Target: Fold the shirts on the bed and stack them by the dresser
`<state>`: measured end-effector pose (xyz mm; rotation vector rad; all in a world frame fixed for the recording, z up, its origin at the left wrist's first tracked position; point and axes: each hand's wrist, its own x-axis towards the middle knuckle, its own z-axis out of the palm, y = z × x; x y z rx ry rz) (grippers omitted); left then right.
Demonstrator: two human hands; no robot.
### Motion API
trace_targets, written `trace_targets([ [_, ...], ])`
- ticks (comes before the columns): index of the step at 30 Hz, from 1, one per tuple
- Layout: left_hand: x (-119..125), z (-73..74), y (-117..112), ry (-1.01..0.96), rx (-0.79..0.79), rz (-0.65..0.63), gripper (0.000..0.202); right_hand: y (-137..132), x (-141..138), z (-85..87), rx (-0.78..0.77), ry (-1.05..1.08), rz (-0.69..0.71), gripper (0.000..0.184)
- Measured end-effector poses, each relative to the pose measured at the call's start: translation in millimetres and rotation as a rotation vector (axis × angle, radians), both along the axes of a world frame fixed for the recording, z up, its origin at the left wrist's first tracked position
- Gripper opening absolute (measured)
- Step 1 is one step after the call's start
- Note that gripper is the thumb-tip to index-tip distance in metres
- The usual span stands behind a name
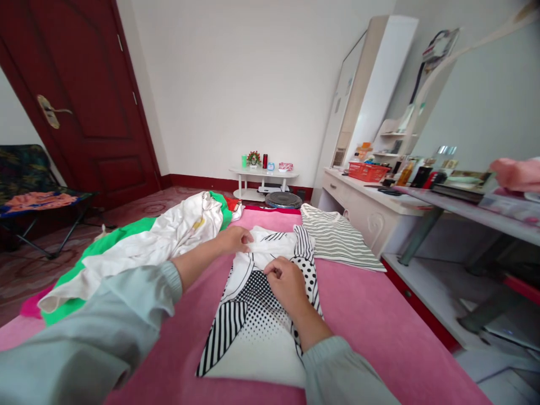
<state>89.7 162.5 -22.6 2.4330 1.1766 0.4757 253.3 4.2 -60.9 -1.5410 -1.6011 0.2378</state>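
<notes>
A white shirt (pixel 265 337) with black stripes and dots lies on the pink bedspread (pixel 358 326) in front of me, its sides folded inward into a long shape. My left hand (pixel 235 241) is at its upper left edge, with thumb and fingers pinched on the fabric. Over the upper middle, my right hand (pixel 287 279) has its fingers curled together against the shirt; what lies between the fingertips is hard to make out. A striped shirt (pixel 337 233) lies flat beyond it to the right.
To the left, white and green clothes (pixel 169 236) are heaped along the bed. A dressing table (pixel 358 191) with bottles and a red basket (pixel 369 170) stands at right. Against the back wall is a low white table (pixel 261 173). A folding chair (pixel 37 197) stands far left.
</notes>
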Motion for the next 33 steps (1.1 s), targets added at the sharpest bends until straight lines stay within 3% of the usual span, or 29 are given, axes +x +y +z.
trace_targets([
  [5,11.8,19.4,11.8,0.109,0.025,0.016,0.019,-3.0,-1.7,1.5,0.029,-0.018,0.03,0.024],
  [9,21.7,41.9,27.4,0.11,0.191,0.132,0.011,-5.5,-3.3,3.0,0.057,-0.034,0.061,0.025],
  [11,27.4,44.8,30.4,0.107,0.271,0.205,0.009,-6.0,-3.7,3.4,0.071,-0.043,0.083,0.026],
  [14,38.7,35.5,23.4,0.124,0.341,0.241,0.013,-5.7,-3.9,3.0,0.061,-0.06,0.092,0.026],
  [18,61.6,21.6,5.2,0.119,0.381,0.175,0.028,-4.6,-4.3,1.2,0.038,-0.076,0.077,0.026],
  [25,104.4,21.6,-4.5,0.169,0.251,0.069,0.035,-5.1,-4.3,1.8,0.038,-0.082,0.081,0.026],
  [30,109.0,13.0,-8.9,0.136,0.289,0.17,0.023,-5.3,-3.7,1.1,0.04,-0.077,0.086,0.027],
  [33,103.4,2.4,-15.5,0.013,0.35,0.276,0.026,-4.8,-3.1,0.7,0.056,-0.054,0.078,0.027],
])
